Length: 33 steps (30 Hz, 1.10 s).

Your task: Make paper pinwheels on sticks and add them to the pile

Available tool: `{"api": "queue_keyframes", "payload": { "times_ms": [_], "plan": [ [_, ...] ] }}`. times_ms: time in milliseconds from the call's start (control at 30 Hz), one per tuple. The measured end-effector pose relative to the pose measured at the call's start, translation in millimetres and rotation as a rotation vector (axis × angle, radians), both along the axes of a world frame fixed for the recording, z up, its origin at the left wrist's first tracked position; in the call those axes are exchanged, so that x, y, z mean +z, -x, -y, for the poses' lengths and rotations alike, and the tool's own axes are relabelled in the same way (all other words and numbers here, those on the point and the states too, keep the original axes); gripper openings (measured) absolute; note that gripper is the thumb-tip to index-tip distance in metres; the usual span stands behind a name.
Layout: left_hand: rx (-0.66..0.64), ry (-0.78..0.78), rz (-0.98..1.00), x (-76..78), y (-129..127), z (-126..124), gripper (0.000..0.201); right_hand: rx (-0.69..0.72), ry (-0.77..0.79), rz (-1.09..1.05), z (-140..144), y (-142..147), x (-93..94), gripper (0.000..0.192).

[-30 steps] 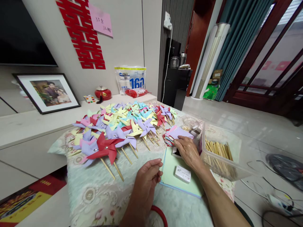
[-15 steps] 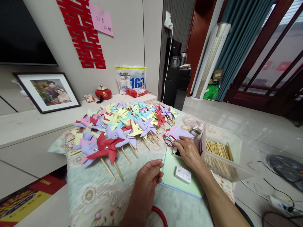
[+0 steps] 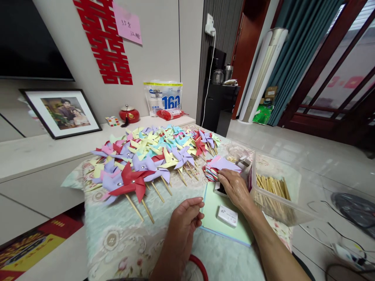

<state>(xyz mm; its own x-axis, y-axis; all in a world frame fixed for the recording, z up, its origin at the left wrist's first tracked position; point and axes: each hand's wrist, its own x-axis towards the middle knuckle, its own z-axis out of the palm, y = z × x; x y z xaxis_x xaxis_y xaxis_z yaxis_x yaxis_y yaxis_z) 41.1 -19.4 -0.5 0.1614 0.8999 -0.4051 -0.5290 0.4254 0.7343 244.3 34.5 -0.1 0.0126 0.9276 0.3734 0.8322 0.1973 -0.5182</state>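
A pale wall [image 3: 158,47] at eleven o'clock bears a red paper cutout [image 3: 102,39]. A framed photo [image 3: 61,112] leans at nine o'clock. Teal curtains [image 3: 295,50] and a glossy tiled floor [image 3: 293,152] fill two o'clock.

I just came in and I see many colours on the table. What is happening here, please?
A person sits at a table covered with finished paper pinwheels on wooden sticks. The right hand rests on a stack of coloured paper squares, fingertips on the top purple sheet. The left hand is loosely curled at the edge of a green pad and holds nothing visible. A clear box of sticks stands to the right.
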Motion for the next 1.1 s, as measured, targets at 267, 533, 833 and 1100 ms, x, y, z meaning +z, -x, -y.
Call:
{"api": "queue_keyframes", "payload": {
  "times_ms": [267, 533, 833, 1100],
  "plan": [
    [-0.008, -0.014, 0.005, -3.3, 1, 2, 0.028, -0.050, -0.063, 0.076, -2, -1, -3.0, 0.035],
    [0.017, 0.020, -0.011, 4.5, -1, 0, 0.032, -0.104, -0.248, 0.223, 2, 1, -3.9, 0.038],
    [0.026, 0.013, -0.016, 4.3, -1, 1, 0.033, -0.187, -0.276, 0.316, 5, 8, 2.1, 0.051],
    [0.031, -0.075, -0.125, 3.2, 3, -2, 0.027, -0.072, -0.535, 0.275, 13, 14, 16.4, 0.067]
  ]
}}
